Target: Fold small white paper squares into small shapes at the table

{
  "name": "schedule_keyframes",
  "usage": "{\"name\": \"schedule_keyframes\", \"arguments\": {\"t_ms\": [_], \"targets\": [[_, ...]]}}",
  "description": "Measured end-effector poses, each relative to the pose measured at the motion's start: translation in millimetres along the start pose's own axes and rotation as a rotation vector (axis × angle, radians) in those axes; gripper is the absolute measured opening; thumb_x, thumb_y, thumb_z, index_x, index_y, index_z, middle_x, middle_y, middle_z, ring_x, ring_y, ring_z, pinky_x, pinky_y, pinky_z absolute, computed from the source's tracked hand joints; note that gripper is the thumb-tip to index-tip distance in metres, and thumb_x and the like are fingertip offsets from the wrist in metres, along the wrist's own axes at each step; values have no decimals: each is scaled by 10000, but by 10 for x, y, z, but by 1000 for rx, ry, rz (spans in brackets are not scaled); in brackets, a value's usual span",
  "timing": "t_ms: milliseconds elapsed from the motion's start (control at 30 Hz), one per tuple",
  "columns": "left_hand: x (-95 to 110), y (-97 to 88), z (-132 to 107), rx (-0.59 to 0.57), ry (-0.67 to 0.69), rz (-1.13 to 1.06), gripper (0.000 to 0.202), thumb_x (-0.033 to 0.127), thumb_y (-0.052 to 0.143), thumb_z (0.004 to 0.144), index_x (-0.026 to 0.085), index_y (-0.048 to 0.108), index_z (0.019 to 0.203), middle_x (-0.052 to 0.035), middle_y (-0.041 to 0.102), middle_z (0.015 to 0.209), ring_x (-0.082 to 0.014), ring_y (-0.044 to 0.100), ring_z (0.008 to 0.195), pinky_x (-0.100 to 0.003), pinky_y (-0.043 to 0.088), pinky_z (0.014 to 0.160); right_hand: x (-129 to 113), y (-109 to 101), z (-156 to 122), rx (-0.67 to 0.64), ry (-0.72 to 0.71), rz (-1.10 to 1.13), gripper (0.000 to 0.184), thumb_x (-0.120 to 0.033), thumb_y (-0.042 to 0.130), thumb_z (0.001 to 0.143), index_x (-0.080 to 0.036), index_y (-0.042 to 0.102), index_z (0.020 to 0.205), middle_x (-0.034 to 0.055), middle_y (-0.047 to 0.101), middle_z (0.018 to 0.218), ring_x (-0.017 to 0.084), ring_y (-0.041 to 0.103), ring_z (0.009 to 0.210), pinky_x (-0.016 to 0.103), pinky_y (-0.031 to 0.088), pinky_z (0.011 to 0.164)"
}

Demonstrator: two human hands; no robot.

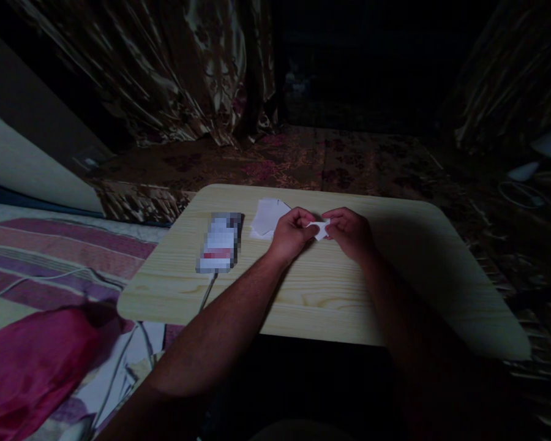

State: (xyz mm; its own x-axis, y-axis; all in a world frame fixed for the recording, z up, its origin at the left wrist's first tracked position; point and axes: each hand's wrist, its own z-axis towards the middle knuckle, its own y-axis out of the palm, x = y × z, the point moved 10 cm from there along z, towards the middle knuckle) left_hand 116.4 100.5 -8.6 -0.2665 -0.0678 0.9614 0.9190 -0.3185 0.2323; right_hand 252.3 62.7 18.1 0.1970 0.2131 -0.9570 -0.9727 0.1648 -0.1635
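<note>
Between my two hands is a small folded piece of white paper [320, 230], held just over the wooden table [321, 294]. My left hand [292, 231] pinches its left side with thumb and fingers. On the opposite side, my right hand [349, 231] is closed on the paper too, thumb in front. The fingers cover parts of its edges, and its exact folded shape is hard to make out in the dim light. A small stack of white paper sheets [269, 217] lies flat just left of my left hand.
A phone [219, 242], blurred out, lies on the table's left with a cable [207, 293] running off the front edge. Beside the table is a bed with a striped sheet [50, 257] and a pink cloth [37, 367]. Patterned curtains [202, 67] hang behind.
</note>
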Motion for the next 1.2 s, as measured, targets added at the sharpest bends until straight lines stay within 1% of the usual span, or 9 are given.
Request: {"name": "schedule_keyframes", "arguments": {"t_ms": [67, 133, 233, 333, 533, 600, 767, 900, 1200], "targets": [[12, -14, 6, 7, 20, 17, 272, 190, 753, 621, 171, 600, 845, 39, 597, 630, -69, 500, 488, -198, 370, 482, 5, -2, 3, 6, 1, 18, 372, -220, 644, 678, -198, 615, 1049, -14, 678, 692, 169, 667, 615, 285, 550, 589], [14, -28, 12, 15, 26, 34, 285, 183, 749, 620, 173, 607, 867, 41, 595, 640, -68, 499, 495, -197, 370, 485, 19, -13, 9, 14, 9, 12, 414, -230, 654, 675, -198, 592, 1083, -15, 676, 694, 174, 672, 624, 290, 557, 599], [13, -42, 18, 22, 27, 54, 289, 184, 749, 618, 173, 615, 873, 34, 600, 661, -71, 507, 508, -199, 372, 488, 55, -44, 21, 35, 42, -8, 351, -253, 662, 678, -175, 612, 1016, 7, 685, 704, 175, 674, 624, 292, 559, 599], [22, -50, 19, 27, 30, 68, 290, 197, 751, 619, 173, 623, 878, 24, 618, 687, -78, 526, 530, -203, 381, 498, 87, -36, 30, 19, 77, -11, 275, -273, 665, 686, -155, 637, 933, 21, 691, 695, 161, 661, 590, 282, 551, 580], [44, -36, 9, 29, 28, 64, 262, 205, 754, 612, 168, 626, 839, 22, 622, 676, -85, 536, 539, -208, 391, 509, 101, -30, 36, 18, 84, -13, 187, -279, 657, 700, -149, 647, 835, 16, 675, 615, 145, 635, 540, 255, 519, 532], [50, -32, 6, 31, 30, 62, 258, 199, 753, 609, 167, 625, 830, 22, 622, 680, -83, 534, 540, -206, 389, 508, 85, -33, 34, 22, 80, -10, 183, -273, 659, 694, -154, 642, 832, 11, 675, 619, 142, 633, 541, 253, 518, 535], [79, -36, -5, 46, 53, 55, 251, 183, 747, 606, 167, 626, 826, 27, 618, 678, -75, 519, 536, -202, 384, 512, 83, 6, 23, -20, 120, 41, 286, -255, 686, 670, -154, 639, 934, 12, 696, 675, 154, 653, 575, 265, 528, 557], [95, -28, -11, 43, 61, 45, 238, 172, 735, 611, 167, 618, 818, 30, 615, 664, -78, 521, 537, -204, 383, 512, 160, 51, 23, -59, 145, 29, 216, -287, 692, 682, -147, 647, 839, 35, 701, 654, 180, 671, 581, 283, 535, 557], [79, -25, -10, 43, 63, 55, 236, 165, 728, 617, 172, 615, 825, 33, 605, 667, -68, 499, 526, -199, 367, 502, 181, 29, 34, -22, 105, -14, 175, -303, 673, 684, -156, 641, 776, 30, 699, 628, 173, 673, 564, 271, 533, 554]]}}
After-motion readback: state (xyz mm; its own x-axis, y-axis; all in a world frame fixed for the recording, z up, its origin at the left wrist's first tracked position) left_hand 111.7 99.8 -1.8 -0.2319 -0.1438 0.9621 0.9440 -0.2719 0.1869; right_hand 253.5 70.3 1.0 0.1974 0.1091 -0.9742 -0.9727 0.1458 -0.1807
